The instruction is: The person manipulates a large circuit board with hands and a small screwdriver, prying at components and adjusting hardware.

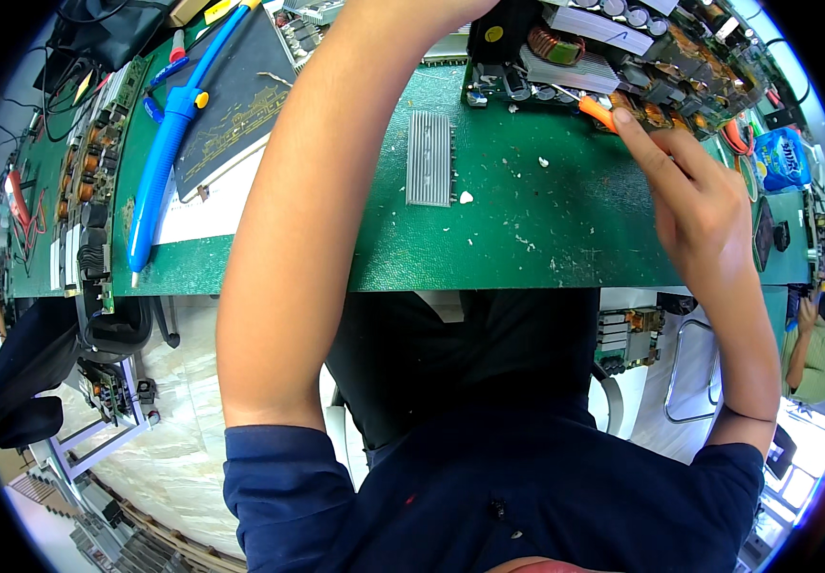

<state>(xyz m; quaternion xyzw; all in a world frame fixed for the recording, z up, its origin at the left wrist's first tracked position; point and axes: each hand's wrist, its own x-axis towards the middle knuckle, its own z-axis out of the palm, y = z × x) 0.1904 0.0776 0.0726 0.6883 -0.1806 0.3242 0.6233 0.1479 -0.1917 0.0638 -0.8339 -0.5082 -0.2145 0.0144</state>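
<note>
Here, right hand (pixel 704 201) holding screwdriver (pixel 598 114), blue packet (pixel 781 162), contents hidden

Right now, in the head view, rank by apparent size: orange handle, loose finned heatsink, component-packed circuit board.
1. Circuit board, though cut off by the frame
2. Loose finned heatsink
3. Orange handle, smallest

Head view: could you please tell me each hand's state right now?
Left hand: beyond the top edge, cannot be told.
Right hand: holding an orange-handled tool.
</note>
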